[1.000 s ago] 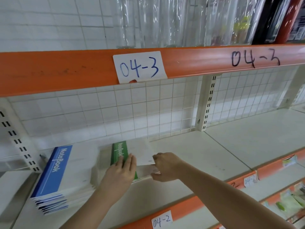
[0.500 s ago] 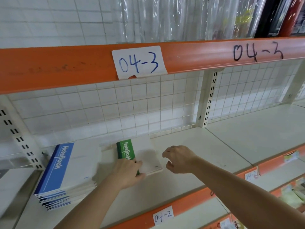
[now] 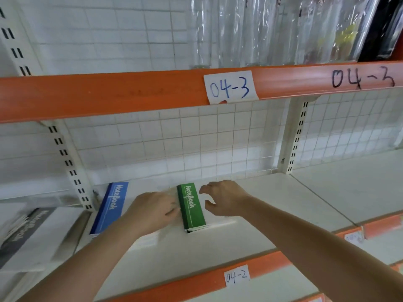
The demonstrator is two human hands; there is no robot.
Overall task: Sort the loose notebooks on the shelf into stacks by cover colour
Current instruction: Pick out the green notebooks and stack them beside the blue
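Observation:
A stack of green-spined notebooks [image 3: 192,207] lies on the white shelf [image 3: 274,205], near the wire-grid back. Left of it sits a stack of blue-spined notebooks [image 3: 109,211]. My left hand [image 3: 152,211] is between the two stacks, its fingertips against the green stack's left edge. My right hand [image 3: 222,198] hovers over the white right part of the green stack with fingers loosely curled and holds nothing. Both hands hide parts of the covers.
A black-spined notebook [image 3: 21,232] lies in the shelf bay to the far left, past a slotted upright [image 3: 72,166]. An orange beam with a "04-3" label [image 3: 230,87] runs overhead. The shelf's orange front lip carries a "04-2" label [image 3: 236,276]. Bare shelf stretches to the right.
My right hand let go of the top green notebook, which now lies flat on its stack, and hovers above it. My left hand slid to the stack's left edge.

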